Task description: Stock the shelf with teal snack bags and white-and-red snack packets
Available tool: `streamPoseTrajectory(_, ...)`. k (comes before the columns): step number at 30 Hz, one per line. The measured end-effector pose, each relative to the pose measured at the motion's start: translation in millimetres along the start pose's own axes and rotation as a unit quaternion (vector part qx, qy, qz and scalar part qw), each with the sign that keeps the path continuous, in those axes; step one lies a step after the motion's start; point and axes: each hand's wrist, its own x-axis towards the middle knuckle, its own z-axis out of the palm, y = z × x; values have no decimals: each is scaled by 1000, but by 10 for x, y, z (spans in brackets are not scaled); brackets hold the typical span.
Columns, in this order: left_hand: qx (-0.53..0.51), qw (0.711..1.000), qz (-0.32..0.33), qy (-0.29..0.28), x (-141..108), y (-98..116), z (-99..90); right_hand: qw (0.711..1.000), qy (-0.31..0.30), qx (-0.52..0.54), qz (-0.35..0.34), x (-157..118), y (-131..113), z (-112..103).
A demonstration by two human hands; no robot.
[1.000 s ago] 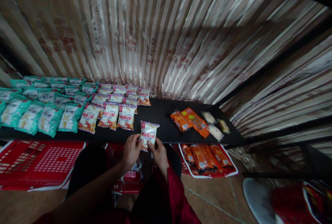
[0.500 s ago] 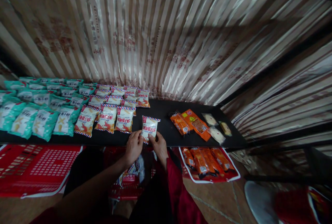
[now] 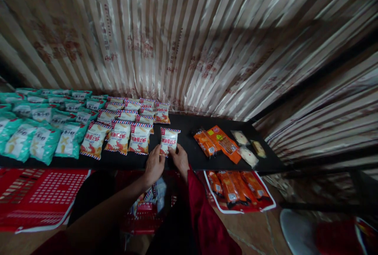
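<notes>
Between my two hands is a small white and orange snack bag (image 3: 169, 140) with a red-and-blue striped edge, upright over the black tabletop (image 3: 189, 129). My left hand (image 3: 155, 163) grips its lower left corner, fingers closed. At the lower right, my right hand (image 3: 179, 159) pinches the bag with the thumb on its front. Matching snack bags (image 3: 139, 139) stand in rows just left of it. Further left are rows of teal snack bags (image 3: 69, 140). The bag's bottom edge is partly hidden by my fingers.
Orange packets (image 3: 223, 141) and small clear-wrapped items (image 3: 248, 156) lie on the right of the table. Below the front edge are a red basket (image 3: 44, 200) at left, a basket of orange packets (image 3: 273, 204) at right, and one with more snack bags (image 3: 144, 223) between my legs.
The snack bag in my hands has moved slightly away from me, farther onto the table, with both hands following. The view has shifted a little.
</notes>
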Motion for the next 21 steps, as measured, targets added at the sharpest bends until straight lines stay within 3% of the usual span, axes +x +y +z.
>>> streamPoseTrajectory(21,43,999,9,3,416,-16,304,997,-3,-70,-8,626,-18,148)
